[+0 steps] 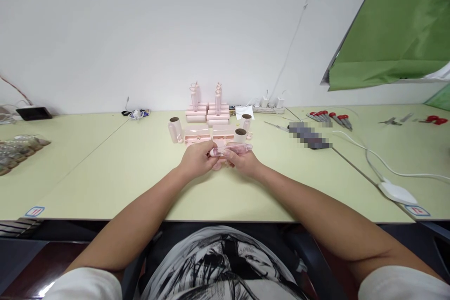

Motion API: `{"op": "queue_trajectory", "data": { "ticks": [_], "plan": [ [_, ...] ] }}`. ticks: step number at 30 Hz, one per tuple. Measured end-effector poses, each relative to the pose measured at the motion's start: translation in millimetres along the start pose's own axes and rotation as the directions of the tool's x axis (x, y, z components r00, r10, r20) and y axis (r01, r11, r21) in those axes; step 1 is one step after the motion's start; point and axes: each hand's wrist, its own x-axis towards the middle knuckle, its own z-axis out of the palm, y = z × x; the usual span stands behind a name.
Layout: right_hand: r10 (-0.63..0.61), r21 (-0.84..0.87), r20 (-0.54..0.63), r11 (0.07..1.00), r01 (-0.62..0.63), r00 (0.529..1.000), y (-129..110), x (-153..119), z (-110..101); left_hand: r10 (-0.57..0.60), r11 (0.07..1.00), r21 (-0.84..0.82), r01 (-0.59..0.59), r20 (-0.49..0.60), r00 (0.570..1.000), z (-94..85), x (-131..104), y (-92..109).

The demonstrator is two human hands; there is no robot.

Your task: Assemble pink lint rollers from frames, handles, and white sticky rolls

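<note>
In the head view, my left hand (198, 157) and my right hand (243, 161) meet at the centre of the frame, above the pale green surface (123, 187). Between them I hold the pink clear tube (239, 149), which lies almost level. The fingers of my left hand are closed around its left end, and my right hand grips it near the middle, so that its right end sticks out.

Just above my hands in the frame there are two open pink boxes (197, 139), and beside them stand white rolls (240, 137) with brown cores. Higher up, at the upper centre, upright pink bottles (218, 103) stand on stacked pink boxes (196, 117).

At the right of the frame I see red-tipped tools (340, 120) and a white cable (397, 169). A green sheet (397, 33) fills the upper right corner.
</note>
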Motion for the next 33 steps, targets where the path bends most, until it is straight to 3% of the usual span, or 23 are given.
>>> {"op": "queue_trajectory", "data": {
  "ticks": [33],
  "plan": [
    [-0.021,0.1,0.073,0.995,0.014,0.997,4.7,-2.9,0.9,0.043,0.994,-0.106,-0.038,0.04,0.998,0.8,0.2,-5.5]
  ]
}}
